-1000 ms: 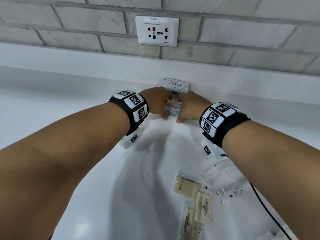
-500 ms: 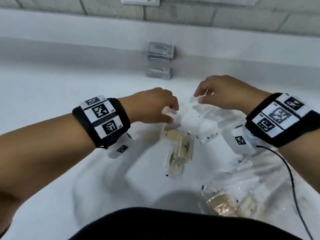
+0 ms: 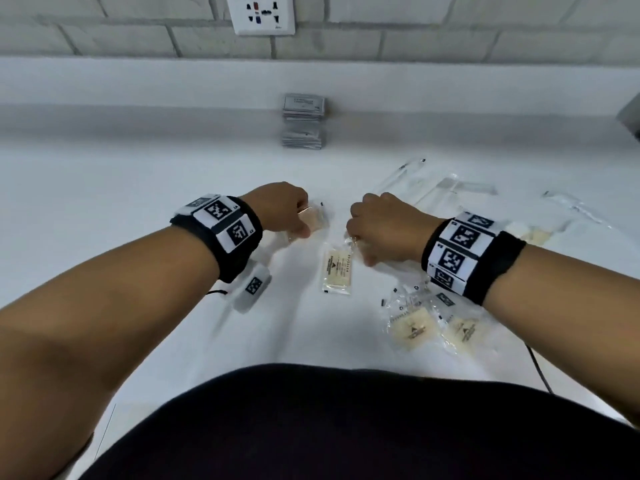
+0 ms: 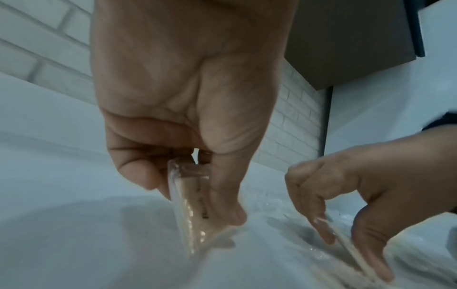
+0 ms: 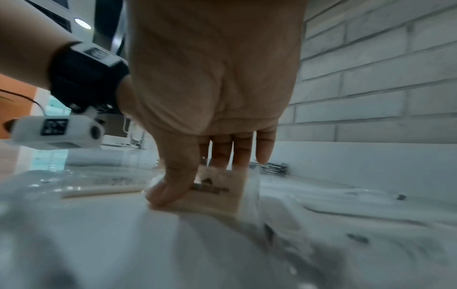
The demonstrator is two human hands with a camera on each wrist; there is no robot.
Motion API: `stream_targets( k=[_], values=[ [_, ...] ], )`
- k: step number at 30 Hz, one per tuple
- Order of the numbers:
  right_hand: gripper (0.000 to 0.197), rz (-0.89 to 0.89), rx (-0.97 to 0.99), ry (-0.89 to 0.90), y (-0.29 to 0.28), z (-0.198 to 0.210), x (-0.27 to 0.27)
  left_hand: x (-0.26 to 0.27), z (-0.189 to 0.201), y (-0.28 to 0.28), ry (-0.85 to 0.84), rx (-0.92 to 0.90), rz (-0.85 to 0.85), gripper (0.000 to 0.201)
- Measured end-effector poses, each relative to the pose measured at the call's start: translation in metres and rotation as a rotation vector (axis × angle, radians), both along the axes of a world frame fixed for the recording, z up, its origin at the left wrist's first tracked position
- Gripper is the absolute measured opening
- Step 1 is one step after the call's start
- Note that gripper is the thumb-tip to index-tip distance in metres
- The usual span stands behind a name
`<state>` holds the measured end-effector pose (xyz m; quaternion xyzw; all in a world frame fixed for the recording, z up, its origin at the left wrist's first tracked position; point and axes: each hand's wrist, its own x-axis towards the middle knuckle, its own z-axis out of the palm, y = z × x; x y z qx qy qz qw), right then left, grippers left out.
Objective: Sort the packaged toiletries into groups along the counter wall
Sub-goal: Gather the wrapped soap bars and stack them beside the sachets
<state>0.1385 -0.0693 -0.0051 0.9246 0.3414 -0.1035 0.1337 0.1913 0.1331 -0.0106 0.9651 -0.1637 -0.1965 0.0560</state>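
My left hand [image 3: 302, 220] pinches a clear-wrapped beige packet [image 3: 314, 218] just above the white counter; in the left wrist view the thumb and fingers [image 4: 223, 197] clamp this packet [image 4: 191, 213] on edge. To its right, my right hand [image 3: 354, 237] pinches the top of another beige packet [image 3: 337, 271] that lies on the counter. The right wrist view shows the thumb in front of that packet [image 5: 217, 192] and the fingers behind it. A stack of grey sachets [image 3: 304, 121] leans on the counter wall straight ahead.
Two more beige packets [image 3: 412, 329] [image 3: 462, 332] lie under my right wrist. Several long clear-wrapped items [image 3: 450, 187] are scattered at the right. A wall socket [image 3: 263, 13] sits above the stack. A black cable [image 3: 536, 365] trails off the right side.
Both hands left the grey sachet stack at the wall and drew back to the loose packets. Each hand now pinches a beige packet.
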Motion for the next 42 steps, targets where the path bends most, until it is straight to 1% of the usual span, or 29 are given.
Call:
stream_targets(
  k=[2,4,6,7,8,10,12,13,14,16,17,18,21,23,24,26,29,31,33,35,36,37,38,40,41,42],
  values=[
    [0.018,-0.092,0.066,0.022,-0.002,0.002,-0.003,-0.009,0.006,0.007,-0.026,-0.088,0.034,0.043],
    [0.013,-0.213,0.271,0.116,-0.009,0.007,-0.007,-0.021,0.017,0.007,-0.004,-0.166,0.011,0.044],
    [0.010,-0.395,0.520,0.248,-0.017,0.019,-0.014,-0.034,0.026,-0.001,0.055,-0.182,-0.095,0.037],
    [0.009,-0.445,0.579,0.274,-0.021,0.026,-0.019,-0.040,0.028,-0.007,0.087,-0.176,-0.171,0.034],
    [0.009,-0.449,0.576,0.272,-0.026,0.032,-0.027,-0.048,0.028,-0.015,0.116,-0.157,-0.258,0.035],
    [0.014,-0.415,0.472,0.318,-0.035,0.041,-0.045,-0.062,0.025,-0.032,0.165,-0.074,-0.418,0.046],
    [0.015,-0.386,0.344,0.450,-0.045,0.041,-0.066,-0.069,0.017,-0.045,0.189,0.016,-0.498,0.059],
    [0.015,-0.380,0.290,0.520,-0.048,0.037,-0.075,-0.068,0.014,-0.046,0.178,0.061,-0.514,0.062],
    [0.019,-0.387,0.259,0.578,-0.051,0.034,-0.085,-0.067,0.012,-0.046,0.157,0.087,-0.535,0.056],
    [0.037,-0.418,0.284,0.628,-0.058,0.023,-0.100,-0.066,0.011,-0.046,0.099,0.107,-0.553,0.036],
    [0.040,-0.410,0.297,0.600,-0.062,0.017,-0.105,-0.066,0.011,-0.046,0.079,0.104,-0.542,0.038],
    [0.038,-0.390,0.277,0.548,-0.064,0.012,-0.110,-0.066,0.010,-0.047,0.068,0.087,-0.517,0.044],
    [0.025,-0.281,0.130,0.418,-0.063,-0.001,-0.119,-0.066,0.005,-0.046,0.051,0.022,-0.382,0.060],
    [0.014,-0.204,0.122,0.302,-0.056,-0.005,-0.123,-0.061,0.001,-0.041,0.038,0.036,-0.330,0.066],
    [0.017,-0.171,0.131,0.236,-0.052,-0.006,-0.123,-0.058,-0.002,-0.038,0.034,0.055,-0.301,0.067],
    [0.031,-0.140,0.122,0.131,-0.046,-0.013,-0.122,-0.052,-0.006,-0.033,0.038,0.082,-0.245,0.065],
    [0.033,-0.125,0.136,0.042,-0.041,-0.017,-0.116,-0.049,-0.009,-0.030,0.086,0.064,-0.189,0.059],
    [0.036,-0.158,0.157,0.061,-0.041,-0.014,-0.113,-0.049,-0.007,-0.032,0.115,0.076,-0.186,0.053],
    [0.042,-0.171,0.084,0.102,-0.041,-0.010,-0.109,-0.050,-0.002,-0.034,0.125,0.132,-0.210,0.046],
    [0.039,-0.158,0.006,0.093,-0.041,-0.006,-0.107,-0.054,0.003,-0.036,0.117,0.174,-0.219,0.039],
    [0.035,-0.157,0.027,0.077,-0.043,-0.002,-0.106,-0.057,0.005,-0.037,0.110,0.184,-0.217,0.038],
    [0.031,-0.179,0.101,0.074,-0.048,0.005,-0.105,-0.060,0.008,-0.039,0.092,0.185,-0.219,0.039],
    [0.029,-0.244,0.222,0.085,-0.058,0.015,-0.104,-0.064,0.011,-0.041,0.063,0.178,-0.221,0.042],
    [0.026,-0.493,0.508,0.135,-0.088,0.038,-0.101,-0.074,0.018,-0.048,-0.004,0.122,-0.213,0.042],
    [0.029,-0.635,0.617,0.143,-0.108,0.048,-0.101,-0.079,0.022,-0.054,-0.025,0.079,-0.201,0.039],
    [0.032,-0.767,0.678,0.125,-0.129,0.056,-0.103,-0.084,0.027,-0.059,-0.031,0.039,-0.199,0.034]
  ],
)
